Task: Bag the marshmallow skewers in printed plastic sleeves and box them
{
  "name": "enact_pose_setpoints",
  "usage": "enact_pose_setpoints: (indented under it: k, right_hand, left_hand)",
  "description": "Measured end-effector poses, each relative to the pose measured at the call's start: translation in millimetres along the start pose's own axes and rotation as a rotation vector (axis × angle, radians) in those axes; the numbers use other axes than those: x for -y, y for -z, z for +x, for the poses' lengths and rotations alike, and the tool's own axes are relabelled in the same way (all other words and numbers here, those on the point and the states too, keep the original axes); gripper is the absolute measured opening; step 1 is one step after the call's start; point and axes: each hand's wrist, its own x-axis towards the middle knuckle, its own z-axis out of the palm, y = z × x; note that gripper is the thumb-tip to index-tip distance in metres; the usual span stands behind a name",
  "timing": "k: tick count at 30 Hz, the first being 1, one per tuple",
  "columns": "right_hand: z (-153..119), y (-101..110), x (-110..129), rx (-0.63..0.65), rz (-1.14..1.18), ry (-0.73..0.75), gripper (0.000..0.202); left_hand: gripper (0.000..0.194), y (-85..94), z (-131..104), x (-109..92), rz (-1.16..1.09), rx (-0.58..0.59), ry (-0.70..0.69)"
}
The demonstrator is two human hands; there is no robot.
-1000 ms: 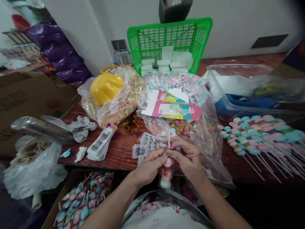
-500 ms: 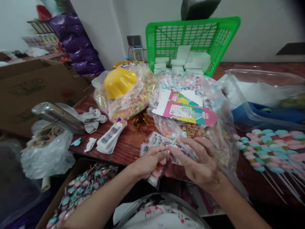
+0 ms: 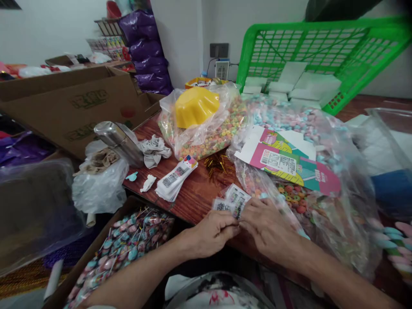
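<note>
My left hand [image 3: 214, 231] and my right hand [image 3: 267, 227] meet at the table's front edge, fingertips close together. Both have their fingers pressed together at small printed clear packets [image 3: 236, 197]; what is between the fingertips is too small to tell. Gold twist ties [image 3: 217, 165] lie behind the packets. To the left is a stack of printed cards [image 3: 176, 178]. Clear bags of ring-shaped candy [image 3: 206, 143] and pink and blue candy [image 3: 289, 113] stand behind, with a flat colourful carton [image 3: 286, 161] on top.
A box of wrapped candy sticks [image 3: 125, 244] is below the table at left. A steel flask [image 3: 117, 141], crumpled gloves [image 3: 154, 150] and a plastic bag [image 3: 98, 184] sit at the left edge. A green basket [image 3: 302, 40] leans at the back, and candy skewers [image 3: 399, 244] lie far right.
The view has turned left, so things sit further right. The candy piece that hung beneath my left hand no longer shows. My right hand has come down over the packets, its fingers closer together.
</note>
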Motion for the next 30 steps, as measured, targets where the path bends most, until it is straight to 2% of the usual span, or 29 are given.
enact_pose_setpoints:
  k: [1, 3, 4, 6, 8, 9, 11, 14, 18, 21, 26, 30]
  right_hand:
    - [5.6, -1.1, -0.9, 0.048, 0.068, -0.052, 0.02]
    - [17.5, -1.1, -9.4, 0.115, 0.237, -0.11, 0.029]
    - [24.0, 0.2, -16.9, 0.113, 0.309, -0.113, 0.032]
    - [38.2, 4.7, -36.5, 0.02, 0.331, -0.087, 0.03]
    - [53.2, 9.4, -57.2, -0.12, 0.113, -0.046, 0.02]
    - [60.6, 10.7, -66.2, -0.125, -0.029, -0.013, 0.017]
    - [74.0, 9.4, -79.8, -0.046, -0.244, 0.075, 0.016]
    - [89.6, -1.8, -90.1, 0.088, -0.301, 0.185, 0.014]
    - [100.3, -17.5, -95.5, 0.101, -0.242, 0.202, 0.012]
    - [101.8, -17.1, -98.6, 0.049, -0.169, 0.154, 0.012]
    - [93.1, 7.0, -91.3, -0.105, 0.007, 0.038, 0.011]
    - [74.2, 24.5, -56.5, -0.274, 0.147, 0.076, 0.011]
  left_hand:
    - [0.031, 2.1, -1.0, 1.3, 0.082, -0.051, -0.055]
    - [0.032, 6.2, -2.5, 5.1, 0.125, -0.123, -0.08]
    - [0.034, 8.8, -3.3, 7.6, 0.088, -0.155, -0.063]
    - [0.034, 15.5, -5.5, 13.1, -0.09, -0.231, 0.019]
    - [0.03, 23.3, -8.9, 18.5, -0.364, -0.333, 0.157]
    - [0.027, 26.9, -10.9, 21.0, -0.502, -0.384, 0.233]
    - [0.024, 32.1, -14.9, 25.5, -0.719, -0.471, 0.345]
    - [0.023, 33.2, -18.9, 31.2, -0.89, -0.509, 0.375]
    - [0.021, 28.8, -17.8, 34.6, -0.997, -0.485, 0.354]
    - [0.02, 28.2, -13.7, 31.9, -1.019, -0.482, 0.352]
    - [0.022, 27.9, -4.5, 25.2, -0.953, -0.487, 0.401]
    - [0.024, 20.3, 10.2, 19.5, -0.844, -0.504, 0.397]
